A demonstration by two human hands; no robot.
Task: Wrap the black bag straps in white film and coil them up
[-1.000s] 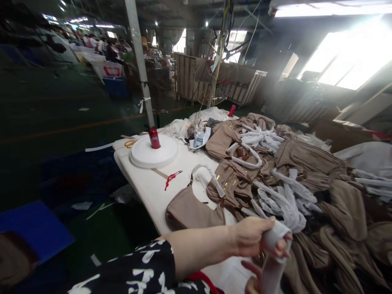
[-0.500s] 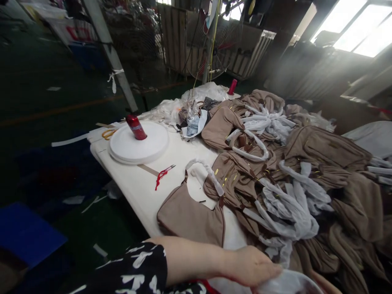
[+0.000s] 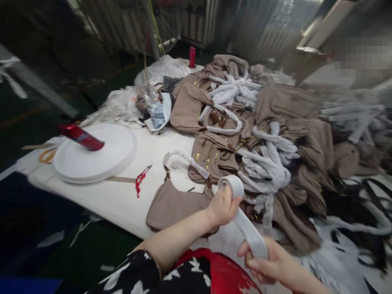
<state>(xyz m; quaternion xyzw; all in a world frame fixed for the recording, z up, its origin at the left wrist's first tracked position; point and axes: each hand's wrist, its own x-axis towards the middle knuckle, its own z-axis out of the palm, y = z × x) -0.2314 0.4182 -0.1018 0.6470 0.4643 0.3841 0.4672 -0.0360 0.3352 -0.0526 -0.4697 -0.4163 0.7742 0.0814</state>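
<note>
My left hand (image 3: 223, 207) is closed around the looped or rolled upper end of a smooth white strip (image 3: 248, 228). From there the strip slants down to my right hand (image 3: 272, 261), whose fingers are closed on its lower part. Whether the loop is a roll of tape or just a bent band, I cannot tell. Just left of my left hand, a taupe handbag (image 3: 174, 204) lies flat on the table, its handle (image 3: 183, 157) wrapped in white. My left forearm passes in front of its lower right part.
Taupe bags with white-wrapped straps pile up (image 3: 245, 134) to the right. A white disc (image 3: 122, 151) bears a red cylinder (image 3: 82, 136) at left. A small red-and-silver tool (image 3: 141, 179) lies on the white table (image 3: 119, 204). Crumpled plastic (image 3: 119, 104) lies behind. Black straps (image 3: 364, 204) are at right.
The view has turned right and down. My left hand has risen with the looped end of the white strip, and my right hand has come fully into view, gripping the other part.
</note>
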